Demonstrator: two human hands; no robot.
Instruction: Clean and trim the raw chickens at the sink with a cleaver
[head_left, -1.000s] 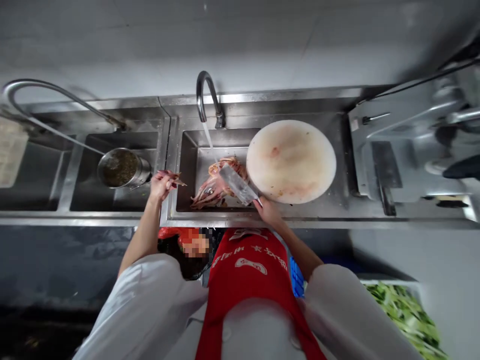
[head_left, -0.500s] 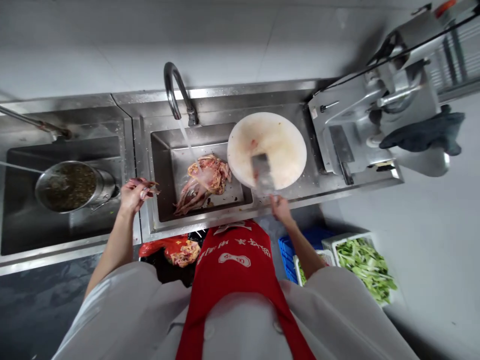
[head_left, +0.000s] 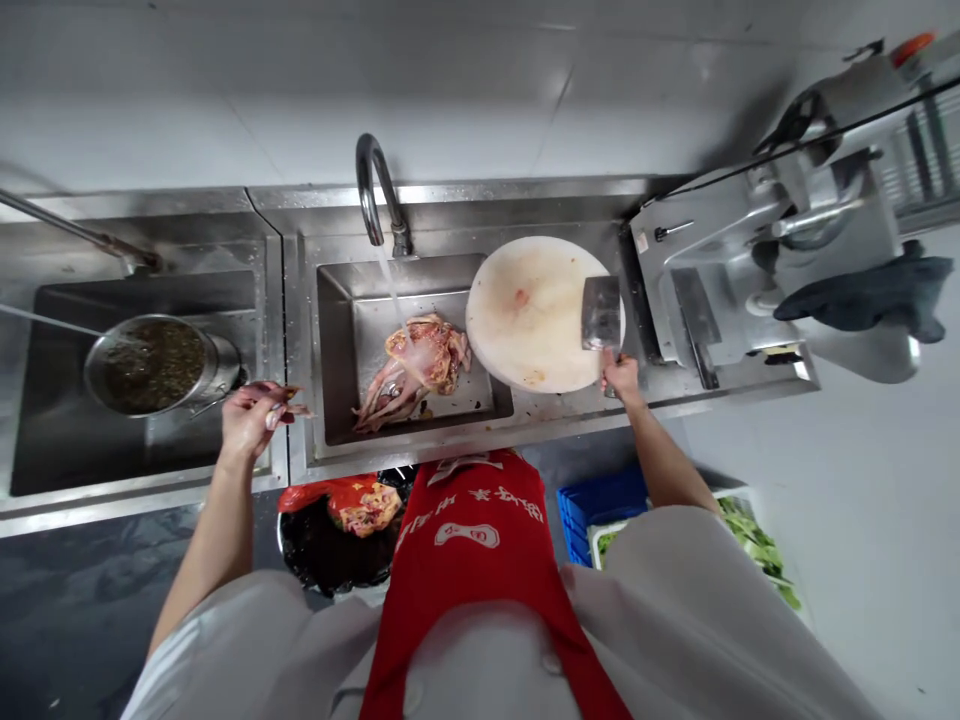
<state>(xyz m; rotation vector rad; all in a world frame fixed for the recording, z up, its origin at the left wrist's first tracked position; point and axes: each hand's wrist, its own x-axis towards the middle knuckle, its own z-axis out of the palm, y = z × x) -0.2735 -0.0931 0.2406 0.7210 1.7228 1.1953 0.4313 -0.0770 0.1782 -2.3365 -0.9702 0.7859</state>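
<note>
My right hand is closed round the handle of a cleaver, whose broad blade lies over the right side of a round white cutting board. My left hand pinches a small piece of raw meat, held above the divider between the two sinks; its exact cut cannot be made out. A raw plucked bird lies in the middle sink, with water from the curved faucet running onto it.
A pot of dark contents stands in the left sink under a stream of water. Below the counter are a black-lined bin with scraps, a blue crate and leafy greens. A slicing machine and another cleaver are at right.
My right hand has carried the cleaver rightward across the board to its right edge. My left hand has shifted slightly left and down, still holding the meat piece. The view has shifted a little.
</note>
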